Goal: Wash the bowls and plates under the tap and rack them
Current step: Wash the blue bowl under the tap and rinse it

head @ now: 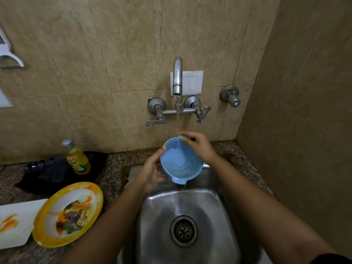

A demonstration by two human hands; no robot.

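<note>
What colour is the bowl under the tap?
Light blue bowl, seen in the head view.

Glossy plastic bowl (181,161); brushed steel sink (215,221).

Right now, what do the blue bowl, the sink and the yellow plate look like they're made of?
Blue bowl: likely plastic, matte, with a moulded tab at the rim. Sink: stainless steel, brushed, with streaky reflections. Yellow plate: probably melamine or plastic, glossy, with a printed picture; glazed ceramic can't be excluded.
</note>
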